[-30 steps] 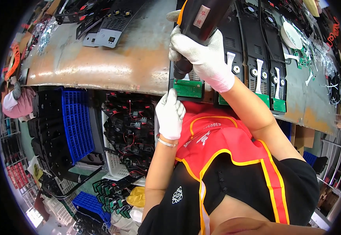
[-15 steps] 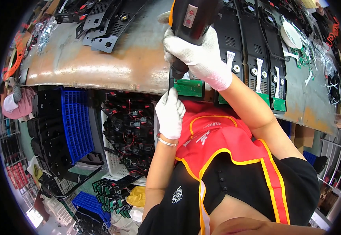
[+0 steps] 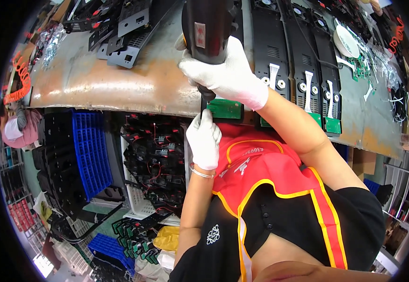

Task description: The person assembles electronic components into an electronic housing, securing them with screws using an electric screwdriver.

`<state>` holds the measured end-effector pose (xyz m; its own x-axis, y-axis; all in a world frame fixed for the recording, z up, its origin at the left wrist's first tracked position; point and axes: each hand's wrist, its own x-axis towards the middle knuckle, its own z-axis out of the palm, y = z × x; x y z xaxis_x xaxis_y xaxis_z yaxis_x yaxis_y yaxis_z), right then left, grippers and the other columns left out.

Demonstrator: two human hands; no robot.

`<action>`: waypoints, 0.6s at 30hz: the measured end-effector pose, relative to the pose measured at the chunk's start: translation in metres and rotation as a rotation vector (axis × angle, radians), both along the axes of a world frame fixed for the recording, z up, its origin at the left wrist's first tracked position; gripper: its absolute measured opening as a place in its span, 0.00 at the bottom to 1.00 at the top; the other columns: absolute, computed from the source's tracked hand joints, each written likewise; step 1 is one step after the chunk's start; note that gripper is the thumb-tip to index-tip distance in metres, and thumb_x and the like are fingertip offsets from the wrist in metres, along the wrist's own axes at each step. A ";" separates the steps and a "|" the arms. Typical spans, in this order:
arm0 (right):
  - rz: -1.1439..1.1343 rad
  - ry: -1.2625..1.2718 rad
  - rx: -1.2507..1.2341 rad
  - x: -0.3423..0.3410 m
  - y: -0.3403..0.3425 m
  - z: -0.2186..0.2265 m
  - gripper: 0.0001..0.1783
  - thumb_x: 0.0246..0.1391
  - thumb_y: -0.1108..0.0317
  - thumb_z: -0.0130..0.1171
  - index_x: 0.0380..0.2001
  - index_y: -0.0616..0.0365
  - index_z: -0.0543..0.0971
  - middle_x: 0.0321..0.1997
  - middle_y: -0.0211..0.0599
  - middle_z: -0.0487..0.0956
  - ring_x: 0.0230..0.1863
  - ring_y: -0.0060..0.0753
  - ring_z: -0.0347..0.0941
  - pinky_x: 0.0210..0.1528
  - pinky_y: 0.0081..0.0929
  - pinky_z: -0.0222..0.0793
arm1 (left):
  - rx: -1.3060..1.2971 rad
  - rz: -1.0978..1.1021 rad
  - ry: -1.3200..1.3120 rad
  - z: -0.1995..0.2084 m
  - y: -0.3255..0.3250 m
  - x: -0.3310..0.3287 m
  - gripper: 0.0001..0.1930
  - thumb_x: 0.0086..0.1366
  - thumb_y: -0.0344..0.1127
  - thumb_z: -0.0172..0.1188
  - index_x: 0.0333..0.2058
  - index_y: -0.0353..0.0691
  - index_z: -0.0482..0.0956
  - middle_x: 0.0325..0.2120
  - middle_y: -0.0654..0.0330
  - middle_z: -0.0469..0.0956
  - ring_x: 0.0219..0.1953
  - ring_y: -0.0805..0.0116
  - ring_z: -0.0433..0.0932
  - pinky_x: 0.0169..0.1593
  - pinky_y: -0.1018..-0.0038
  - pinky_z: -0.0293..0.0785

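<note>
My right hand [image 3: 235, 75], in a white glove, grips a black power screwdriver [image 3: 216, 40] that points down. Its tip is at the left edge of a green circuit board [image 3: 225, 110] lying at the table's near edge on a black panel, with a white ribbon cable partly showing. My left hand [image 3: 203, 143], gloved too, is closed with its fingertips by that same left corner, just below the screwdriver's tip. What its fingers pinch, if anything, is hidden.
To the right lie several long black panels [image 3: 303, 61] with white cables and green boards, then a white bowl [image 3: 347, 42]. Grey brackets [image 3: 128, 51] are piled back left. Below the table stand a white crate of black parts [image 3: 155, 164] and a blue crate [image 3: 91, 152].
The screwdriver and my right hand have shifted left and slightly down, bringing the tip to the board's left edge. My left hand stays nearly in place.
</note>
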<state>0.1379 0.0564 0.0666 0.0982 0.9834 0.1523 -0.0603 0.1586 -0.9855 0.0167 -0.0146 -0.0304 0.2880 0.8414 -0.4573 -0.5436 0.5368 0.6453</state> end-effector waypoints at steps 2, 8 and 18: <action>-0.015 -0.011 0.059 -0.001 0.000 -0.002 0.17 0.41 0.65 0.68 0.34 0.59 0.76 0.26 0.27 0.76 0.28 0.16 0.69 0.34 0.20 0.69 | -0.004 0.009 0.014 -0.002 -0.001 0.000 0.13 0.69 0.34 0.53 0.24 0.46 0.64 0.12 0.73 0.56 0.11 0.84 0.51 0.15 0.82 0.49; 0.033 0.044 0.029 -0.001 -0.002 0.001 0.16 0.42 0.66 0.67 0.35 0.60 0.76 0.24 0.26 0.75 0.25 0.16 0.70 0.31 0.19 0.69 | 0.013 -0.004 0.040 -0.002 0.001 -0.007 0.13 0.69 0.35 0.53 0.24 0.46 0.64 0.12 0.73 0.55 0.11 0.84 0.51 0.15 0.82 0.49; -0.438 0.320 0.175 0.133 -0.090 0.043 0.30 0.52 0.71 0.57 0.58 0.62 0.63 0.29 0.31 0.73 0.25 0.24 0.71 0.33 0.27 0.70 | 0.092 -0.134 0.047 -0.019 0.005 -0.028 0.13 0.74 0.46 0.41 0.28 0.54 0.64 0.12 0.74 0.52 0.12 0.82 0.49 0.15 0.81 0.46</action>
<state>0.2711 -0.0335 0.1093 0.5589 0.8034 0.2053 -0.2431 0.3955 -0.8857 -0.0116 -0.0094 -0.0495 0.3810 0.8356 -0.3958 -0.4392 0.5403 0.7178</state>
